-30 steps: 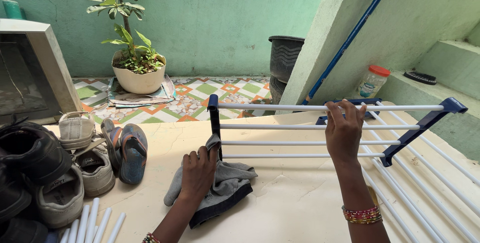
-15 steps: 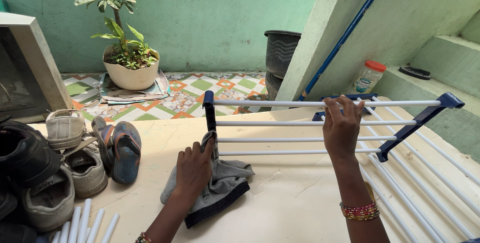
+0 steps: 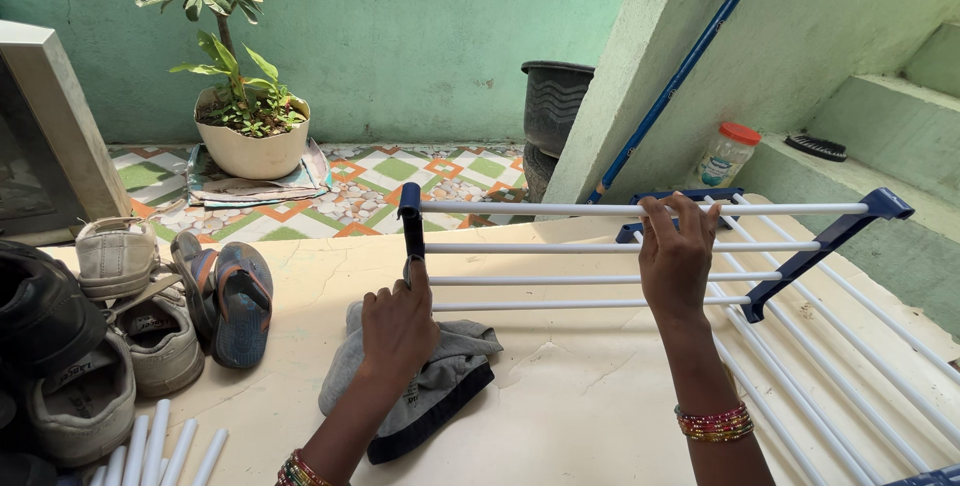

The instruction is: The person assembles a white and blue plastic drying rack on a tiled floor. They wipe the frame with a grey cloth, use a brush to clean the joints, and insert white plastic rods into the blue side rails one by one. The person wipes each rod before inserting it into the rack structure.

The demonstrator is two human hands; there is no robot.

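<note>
- Since the earlier frame, your left hand has bunched the grey cloth lower at the rack's blue end post; its fingers seem curled on both.
- Your right hand hooks curled fingers over the white rods; loosen them and the tilted rack could drop.

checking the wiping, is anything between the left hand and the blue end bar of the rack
Only the grey cloth: the left hand presses it against the blue end bar. The right hand grips the white rods directly.
</note>
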